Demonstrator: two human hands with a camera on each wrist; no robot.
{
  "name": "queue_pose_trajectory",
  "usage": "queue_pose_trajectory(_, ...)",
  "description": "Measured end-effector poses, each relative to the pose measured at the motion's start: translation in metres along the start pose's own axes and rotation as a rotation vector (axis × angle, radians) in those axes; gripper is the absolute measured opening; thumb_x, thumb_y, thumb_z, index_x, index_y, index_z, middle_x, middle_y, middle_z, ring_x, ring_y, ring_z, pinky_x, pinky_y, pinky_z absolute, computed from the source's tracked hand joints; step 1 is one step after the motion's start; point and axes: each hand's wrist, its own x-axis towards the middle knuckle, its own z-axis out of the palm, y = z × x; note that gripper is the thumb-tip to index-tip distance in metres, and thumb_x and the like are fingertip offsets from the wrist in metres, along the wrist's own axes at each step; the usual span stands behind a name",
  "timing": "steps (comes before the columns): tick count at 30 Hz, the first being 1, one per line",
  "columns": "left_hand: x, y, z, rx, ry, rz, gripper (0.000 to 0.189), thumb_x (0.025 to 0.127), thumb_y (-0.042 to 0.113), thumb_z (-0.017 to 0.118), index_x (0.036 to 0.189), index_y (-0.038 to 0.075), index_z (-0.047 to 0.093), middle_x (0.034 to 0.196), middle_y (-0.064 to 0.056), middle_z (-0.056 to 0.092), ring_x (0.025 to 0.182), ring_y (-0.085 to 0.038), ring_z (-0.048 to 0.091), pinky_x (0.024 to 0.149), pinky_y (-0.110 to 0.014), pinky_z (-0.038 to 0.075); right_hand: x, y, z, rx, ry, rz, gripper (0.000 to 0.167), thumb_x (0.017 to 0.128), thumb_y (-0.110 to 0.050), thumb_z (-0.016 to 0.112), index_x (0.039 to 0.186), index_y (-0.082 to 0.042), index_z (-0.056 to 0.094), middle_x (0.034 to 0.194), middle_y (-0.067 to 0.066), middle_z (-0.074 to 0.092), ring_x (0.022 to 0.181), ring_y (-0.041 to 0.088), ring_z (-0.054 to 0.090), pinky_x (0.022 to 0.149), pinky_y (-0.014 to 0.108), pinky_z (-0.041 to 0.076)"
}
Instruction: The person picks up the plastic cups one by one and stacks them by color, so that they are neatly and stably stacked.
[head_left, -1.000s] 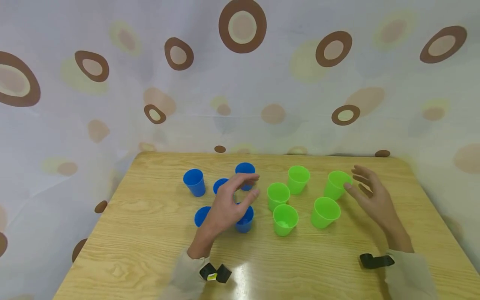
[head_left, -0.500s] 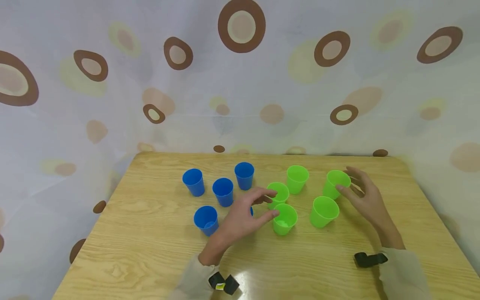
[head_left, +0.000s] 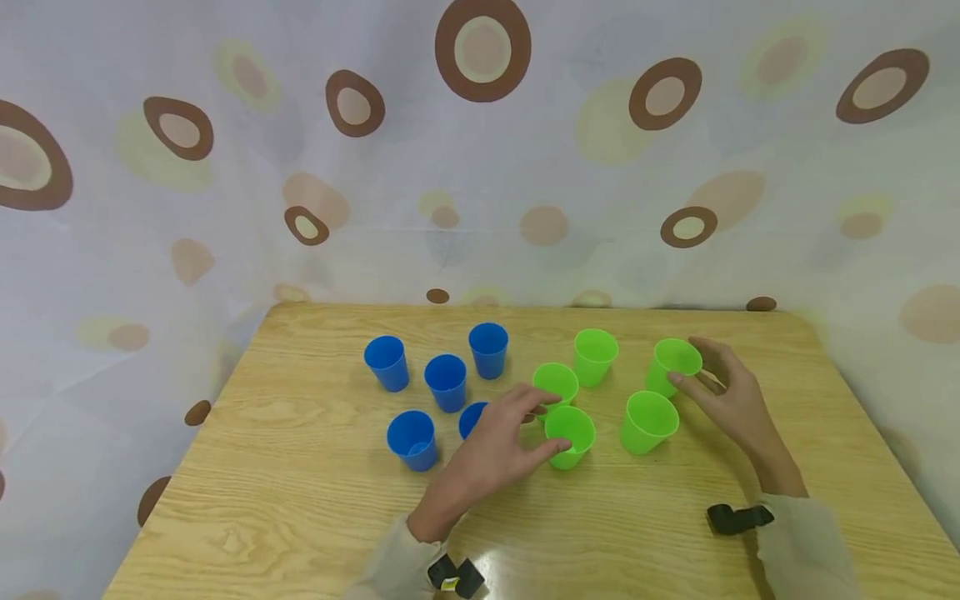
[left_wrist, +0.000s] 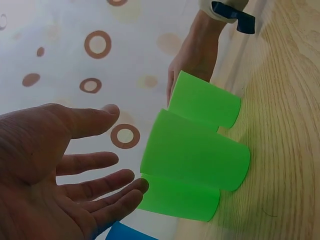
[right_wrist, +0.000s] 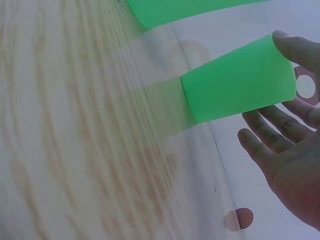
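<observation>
My left hand [head_left: 498, 454] hovers with thumb and fingers spread at the left side of the front-left green cup [head_left: 579, 433]. Its fingers overlap another green cup [head_left: 555, 379] just behind in the head view. From the left wrist view, a gap shows between the thumb [left_wrist: 95, 120] and the nearest green cups [left_wrist: 197, 150]. My right hand [head_left: 731, 400] holds the far-right green cup [head_left: 667, 371] near its rim, thumb on one side and fingers on the other. That cup [right_wrist: 240, 80] stands upright on the table.
Several blue cups [head_left: 446, 387] stand upright on the left half of the wooden table [head_left: 285, 467]. More green cups stand by my hands, one at the back [head_left: 596, 362] and one front right [head_left: 647, 429]. A patterned curtain [head_left: 480, 183] hangs behind the table.
My left hand has moved right from over the blue cups to the front-left green cup. My right hand has shifted slightly left and closed around the far-right green cup.
</observation>
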Motion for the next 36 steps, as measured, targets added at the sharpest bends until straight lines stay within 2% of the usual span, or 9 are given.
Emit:
queue_pose_trajectory(5, -0.001, 0.001, 0.001, 0.093, -0.014, -0.048, 0.050, 0.092, 0.027, 0.080, 0.133, 0.004, 0.063, 0.126, -0.009, 0.064, 0.110, -0.024, 0.064, 0.094, -0.028, 0.055, 0.001, 0.000, 0.001, 0.026, 0.013, -0.037, 0.061, 0.098, -0.011, 0.071, 0.152, -0.003, 0.042, 0.143, 0.014, 0.051, 0.126, 0.005, 0.050, 0.100, 0.012, 0.045)
queue_pose_trajectory(13, 0.000, 0.004, 0.010, 0.261, -0.046, -0.075, 0.057, 0.091, 0.035, 0.080, 0.137, 0.007, 0.062, 0.131, -0.001, 0.061, 0.118, -0.016, 0.061, 0.100, -0.027, 0.051, 0.002, 0.001, 0.001, 0.029, 0.016, -0.023, 0.061, 0.098, -0.011, 0.071, 0.151, -0.002, 0.043, 0.143, 0.015, 0.051, 0.126, 0.006, 0.051, 0.098, 0.011, 0.045)
queue_pose_trajectory(20, 0.000, 0.008, 0.021, 0.387, -0.036, -0.114, 0.066, 0.090, 0.042, 0.080, 0.141, 0.006, 0.059, 0.133, -0.003, 0.059, 0.118, -0.016, 0.061, 0.099, -0.025, 0.052, 0.001, 0.001, 0.001, 0.031, 0.019, -0.017, 0.060, 0.098, -0.012, 0.071, 0.151, -0.004, 0.043, 0.143, 0.014, 0.051, 0.125, 0.007, 0.051, 0.098, 0.011, 0.045)
queue_pose_trajectory(23, -0.001, 0.009, 0.026, 0.415, -0.018, -0.127, 0.066, 0.090, 0.045, 0.079, 0.140, 0.007, 0.060, 0.135, -0.003, 0.059, 0.120, -0.018, 0.061, 0.100, -0.027, 0.052, 0.001, 0.001, 0.001, 0.034, 0.017, -0.014, 0.060, 0.098, -0.012, 0.071, 0.151, -0.004, 0.043, 0.142, 0.014, 0.051, 0.124, 0.005, 0.051, 0.098, 0.010, 0.045)
queue_pose_trajectory(31, -0.002, 0.012, 0.032, 0.485, 0.031, -0.111, 0.064, 0.089, 0.047, 0.080, 0.135, 0.007, 0.061, 0.127, -0.004, 0.063, 0.116, -0.020, 0.062, 0.096, -0.030, 0.054, 0.001, 0.000, 0.001, 0.036, 0.012, -0.004, 0.061, 0.099, -0.013, 0.071, 0.152, -0.005, 0.042, 0.144, 0.013, 0.050, 0.125, 0.004, 0.050, 0.098, 0.010, 0.044)
queue_pose_trajectory(36, -0.004, 0.012, 0.033, 0.488, 0.052, -0.095, 0.065, 0.087, 0.047, 0.081, 0.133, 0.006, 0.061, 0.123, -0.004, 0.065, 0.112, -0.019, 0.064, 0.095, -0.030, 0.054, 0.000, -0.001, 0.001, 0.033, 0.010, -0.003, 0.061, 0.099, -0.013, 0.071, 0.152, -0.005, 0.043, 0.143, 0.013, 0.051, 0.125, 0.006, 0.050, 0.098, 0.010, 0.044)
